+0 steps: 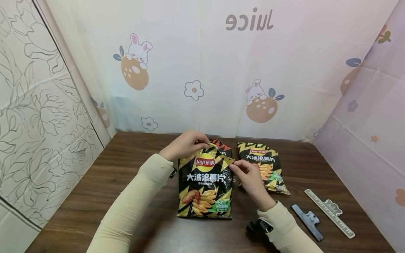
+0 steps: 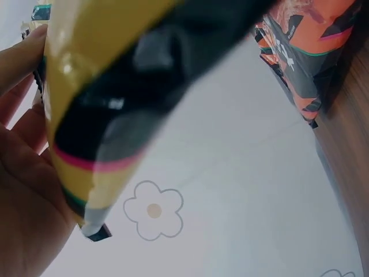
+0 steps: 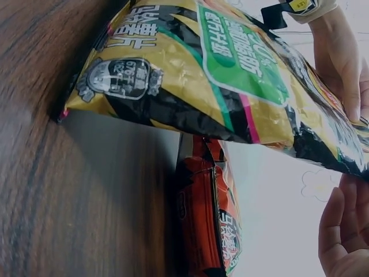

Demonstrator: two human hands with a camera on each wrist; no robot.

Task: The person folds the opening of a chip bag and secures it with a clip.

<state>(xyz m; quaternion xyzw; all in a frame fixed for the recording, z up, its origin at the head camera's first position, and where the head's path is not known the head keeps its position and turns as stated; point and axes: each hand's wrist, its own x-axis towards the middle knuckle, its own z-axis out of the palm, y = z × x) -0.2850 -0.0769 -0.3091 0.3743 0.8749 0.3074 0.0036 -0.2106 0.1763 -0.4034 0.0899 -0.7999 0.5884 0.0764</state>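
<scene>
A black-and-yellow Lay's chip bag (image 1: pixel 205 189) stands upright near the middle of the table, its printed front towards me. My left hand (image 1: pixel 187 144) pinches its top edge on the left, fingers partly hidden behind. My right hand (image 1: pixel 252 180) pinches the top right corner between thumb and finger. The right wrist view shows the bag's lower end (image 3: pixel 173 75) touching the wooden surface. Behind it is a red chip bag (image 1: pixel 218 142), mostly covered. A second black-and-yellow chip bag (image 1: pixel 257 160) lies behind my right hand, partly hidden by it.
On the right side of the table (image 1: pixel 104 182) lie a grey clip (image 1: pixel 306 222) and a longer white clip (image 1: pixel 330 213). A printed curtain (image 1: pixel 196 63) hangs along the back edge, and a flower-patterned panel (image 1: pixel 41 112) borders the left.
</scene>
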